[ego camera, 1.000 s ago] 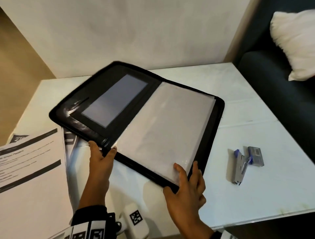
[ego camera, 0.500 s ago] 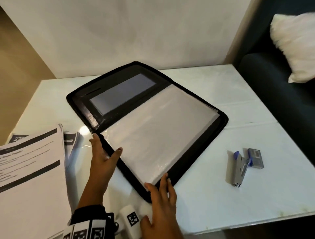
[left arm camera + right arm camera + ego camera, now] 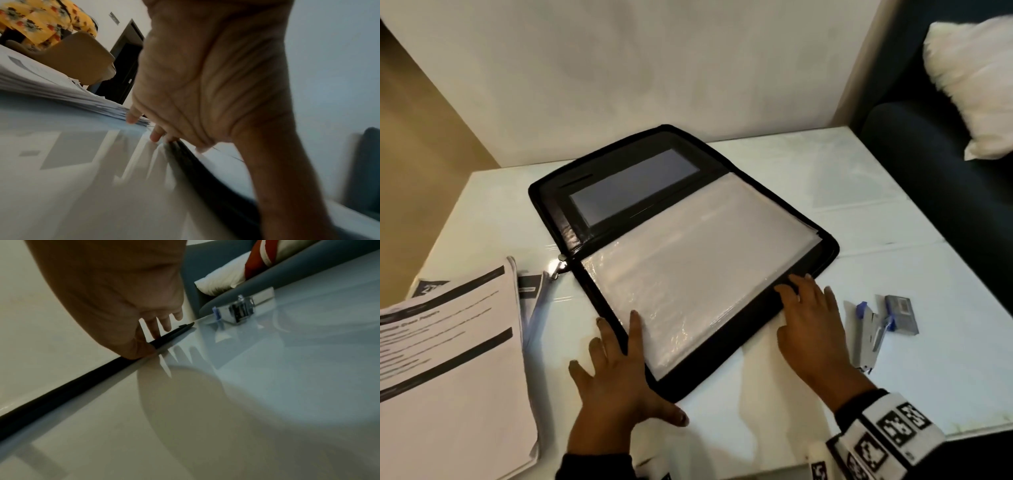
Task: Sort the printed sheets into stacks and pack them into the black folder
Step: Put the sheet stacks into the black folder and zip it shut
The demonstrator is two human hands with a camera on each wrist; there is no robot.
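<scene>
The black folder [image 3: 739, 329] lies open and flat on the white table [image 3: 893, 370], its clear plastic sleeves [image 3: 688, 267] facing up. My left hand [image 3: 616, 370] lies flat with spread fingers across the folder's near-left corner, one finger on the plastic. My right hand [image 3: 808, 318] rests flat on the folder's near-right edge, fingers straight. The left wrist view shows my left hand [image 3: 174, 113] over the folder's dark edge [image 3: 205, 175]. In the right wrist view, my right hand [image 3: 156, 331] touches the folder's thin black rim [image 3: 82, 379]. A stack of printed sheets [image 3: 448, 359] sits at the left.
A silver-and-blue stapler [image 3: 869, 332] and a small grey box [image 3: 900, 311] lie right of the folder; the stapler [image 3: 236, 311] also shows in the right wrist view. A dark sofa [image 3: 945, 164] with a white cushion [image 3: 976, 78] stands beyond the table's right edge. Walls close the back.
The folder has been lowered from a tilted hold and turned to lie flat on the table. Both hands let go of its edge and now rest flat on it.
</scene>
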